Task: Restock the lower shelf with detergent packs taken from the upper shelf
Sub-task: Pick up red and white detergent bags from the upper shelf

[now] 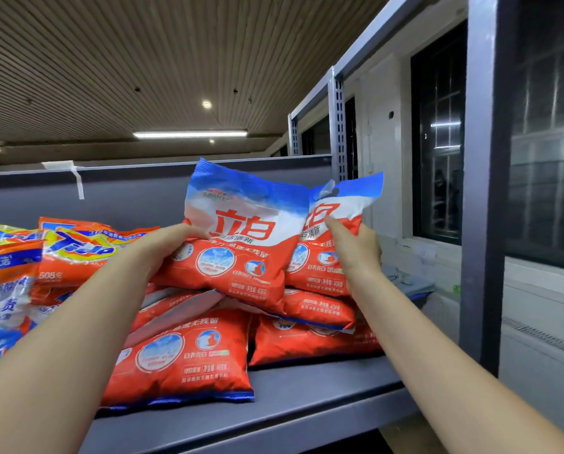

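Hands reach up onto the upper shelf point(323, 398), each gripping a red, white and blue detergent pack. The left hand point(162, 245) curls round the left edge of the left pack point(241, 237), thumb on its front, fingers hidden behind. The right hand point(356, 249) pinches the right pack point(333, 237) at its right side, thumb pressed on the front below the white band. Both packs stand tilted, tops leaning far, touching each other side by side, their lower edges resting on a stack point(208, 352) of like packs lying flat near the shelf's front edge. To the left lie orange Tide packs point(80, 253), and nearer still a blue and yellow pack point(5, 290). A grey post point(484, 191) rises at right, with dark windows point(438, 142) beyond.
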Motion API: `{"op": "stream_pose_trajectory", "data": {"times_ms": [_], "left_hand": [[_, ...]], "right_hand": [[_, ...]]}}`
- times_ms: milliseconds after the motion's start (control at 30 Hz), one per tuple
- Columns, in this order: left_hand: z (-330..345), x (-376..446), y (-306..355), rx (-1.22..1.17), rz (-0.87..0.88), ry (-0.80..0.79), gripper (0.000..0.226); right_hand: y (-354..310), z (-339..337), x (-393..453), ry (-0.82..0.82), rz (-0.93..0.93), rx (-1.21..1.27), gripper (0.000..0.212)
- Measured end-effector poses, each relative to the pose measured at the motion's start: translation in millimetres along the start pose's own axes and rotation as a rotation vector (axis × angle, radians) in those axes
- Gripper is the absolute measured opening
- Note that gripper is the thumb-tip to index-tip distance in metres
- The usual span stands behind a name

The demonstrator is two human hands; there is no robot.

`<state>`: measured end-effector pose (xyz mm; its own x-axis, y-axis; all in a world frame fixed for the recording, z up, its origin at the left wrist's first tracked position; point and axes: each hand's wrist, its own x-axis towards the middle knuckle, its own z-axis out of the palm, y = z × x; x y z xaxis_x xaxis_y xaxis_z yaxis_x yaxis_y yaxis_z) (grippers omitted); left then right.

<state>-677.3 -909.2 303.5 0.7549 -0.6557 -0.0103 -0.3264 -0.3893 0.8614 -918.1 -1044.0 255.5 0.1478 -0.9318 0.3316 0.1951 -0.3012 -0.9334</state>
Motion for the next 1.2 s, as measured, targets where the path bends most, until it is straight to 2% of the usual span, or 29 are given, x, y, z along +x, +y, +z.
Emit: {"op": "stream_pose_trajectory", "data": {"times_ms": [67,133,233,400,500,633,767,1000,1100,1200], "left_hand": [[-4,-10,3,-0.039,0.008,-0.039,0.031],[-9,-21,6,-0.077,0.010,-0.055,0.036],[-8,-36,5,-0.064,0.048,0.001,0.044],[-1,-58,-2,-0.326,0.198,0.367,0.052],[7,-77,-3,-0.319,0.259,0.574,0.048],[10,-106,-26,-0.349,0.254,0.773,0.064],[17,-149,-56,-0.453,0.227,0.915,0.043],[39,-205,-104,-0.641,0.215,0.959,0.041],[58,-233,-122,-0.817,0.256,0.910,0.025],[77,-256,-141,-0.822,0.312,0.874,0.020]], "right_hand": [[3,-1,-3,0.085,-0.075,-0.058,0.020],[3,-1,-7,0.132,-0.136,-0.069,0.018],[1,-3,-16,0.152,-0.187,-0.075,0.018],[-6,-14,-31,0.121,-0.229,-0.044,0.025],[-10,-26,-40,0.129,-0.212,-0.012,0.029],[-6,-45,-62,0.222,-0.238,0.004,0.031],[-2,-70,-88,0.236,-0.273,0.064,0.030],[23,-116,-133,0.168,-0.394,0.190,0.018],[36,-138,-149,0.106,-0.346,0.297,0.016],[51,-156,-163,0.046,-0.297,0.252,0.025]]}}
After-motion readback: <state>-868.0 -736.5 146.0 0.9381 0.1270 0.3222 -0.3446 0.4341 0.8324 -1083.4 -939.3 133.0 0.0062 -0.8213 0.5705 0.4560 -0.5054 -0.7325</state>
